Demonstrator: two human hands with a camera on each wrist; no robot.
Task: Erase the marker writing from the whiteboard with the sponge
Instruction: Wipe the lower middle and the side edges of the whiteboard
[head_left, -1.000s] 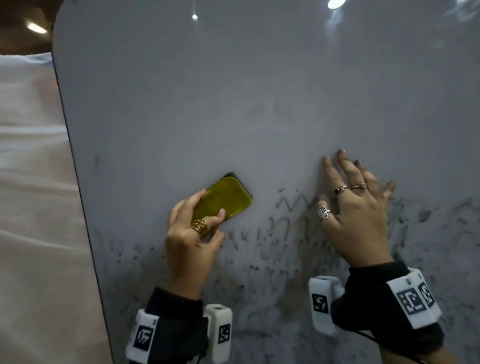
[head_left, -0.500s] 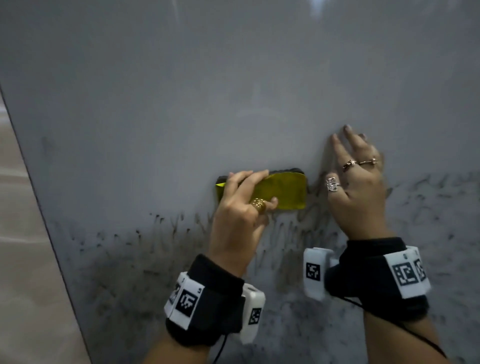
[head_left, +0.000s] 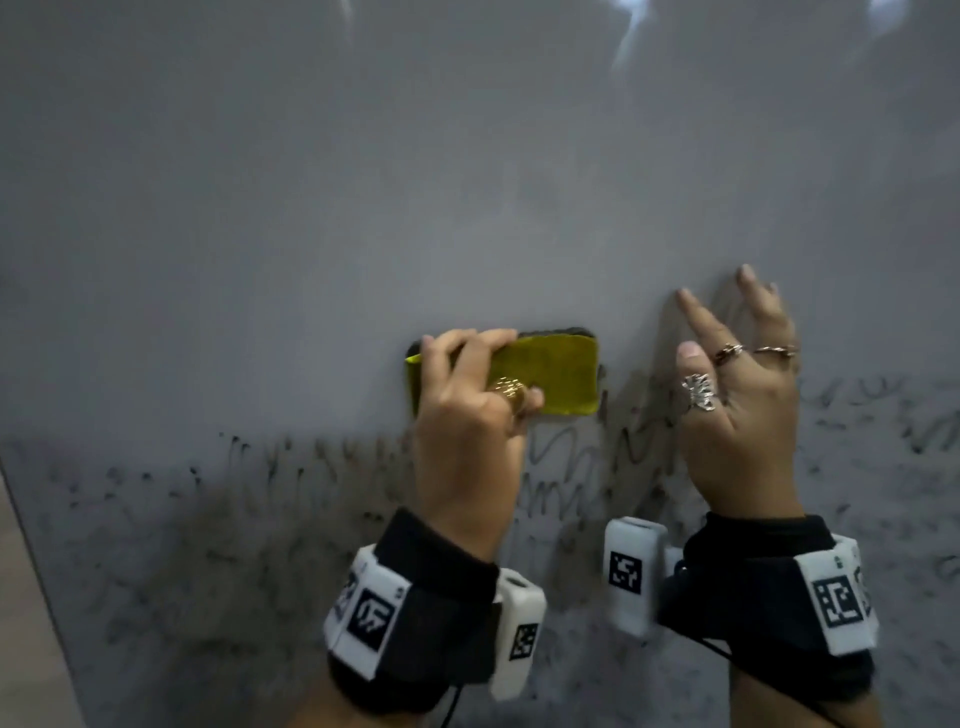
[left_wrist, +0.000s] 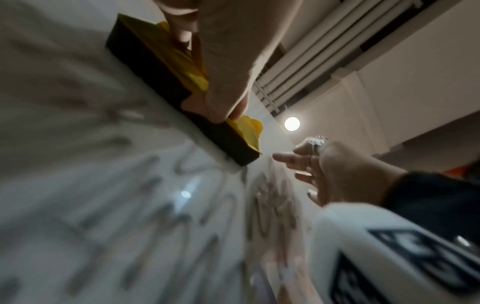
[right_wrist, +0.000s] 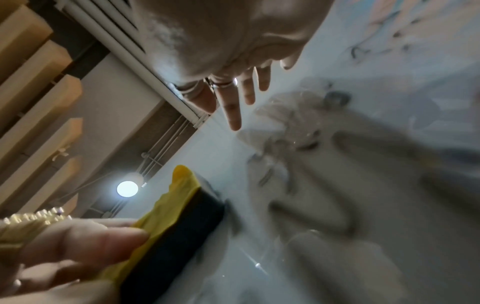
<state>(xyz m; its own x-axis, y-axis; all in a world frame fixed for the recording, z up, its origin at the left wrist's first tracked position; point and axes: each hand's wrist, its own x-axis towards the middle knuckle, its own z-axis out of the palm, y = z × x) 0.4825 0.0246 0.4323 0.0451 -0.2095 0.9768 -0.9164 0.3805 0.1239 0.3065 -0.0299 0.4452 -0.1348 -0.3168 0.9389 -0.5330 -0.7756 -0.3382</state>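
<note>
A yellow sponge with a dark underside lies flat against the whiteboard, just above the band of black marker scribbles. My left hand grips the sponge's left part, fingers over its top edge and thumb below. In the left wrist view the sponge presses its dark face on the board under my left hand. My right hand, wearing rings, rests with spread straight fingers on the board just right of the sponge. The right wrist view shows the right hand and sponge.
The upper board is wiped grey; smeared scribbles cover its lower part from left to right. The board's left edge runs down the bottom left, with a pale surface beyond. Ceiling lamps reflect at the top.
My left hand has slid the sponge to the right along the top of the scribbles, turning it level, until it sits close to my right hand. The right hand stayed on the board.
</note>
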